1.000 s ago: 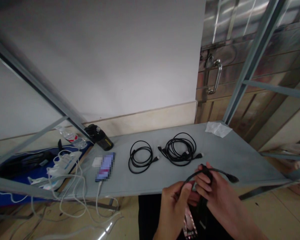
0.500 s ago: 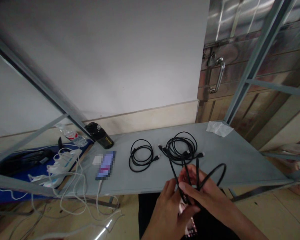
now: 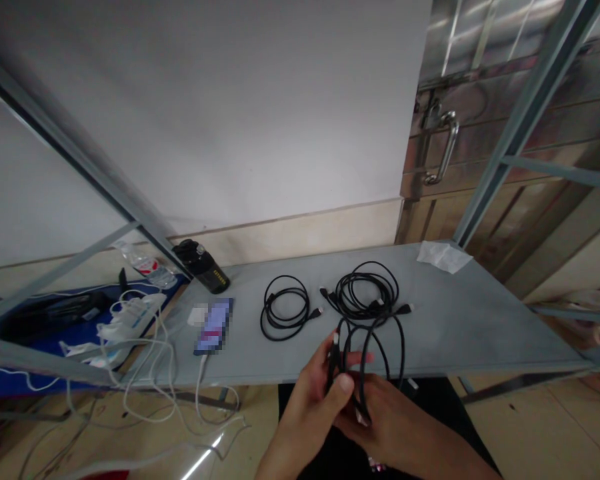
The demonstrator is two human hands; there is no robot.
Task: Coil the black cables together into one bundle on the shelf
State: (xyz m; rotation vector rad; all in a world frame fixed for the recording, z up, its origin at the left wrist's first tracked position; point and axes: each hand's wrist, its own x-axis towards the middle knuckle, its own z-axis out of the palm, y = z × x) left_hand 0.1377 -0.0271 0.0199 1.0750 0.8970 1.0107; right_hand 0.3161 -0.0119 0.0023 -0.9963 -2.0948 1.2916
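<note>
Both my hands meet over the near edge of a grey metal shelf (image 3: 460,320). My left hand (image 3: 315,393) pinches a black cable (image 3: 380,347) gathered into upright loops, thumb on top. My right hand (image 3: 380,417) is closed under the same loops from the right. Beyond them on the shelf lie two coiled black cables: a small coil (image 3: 285,310) and a bigger, looser coil (image 3: 367,290).
A phone (image 3: 214,325) with a white cord lies left of the coils, next to a black device (image 3: 203,267). White cables and a power strip (image 3: 130,320) sprawl at left. Crumpled clear plastic (image 3: 443,255) sits at the back right. Metal frame bars (image 3: 525,127) stand around.
My hands shifted left and nearer to me. The cable went from one long arc to several tighter upright loops held between both hands.
</note>
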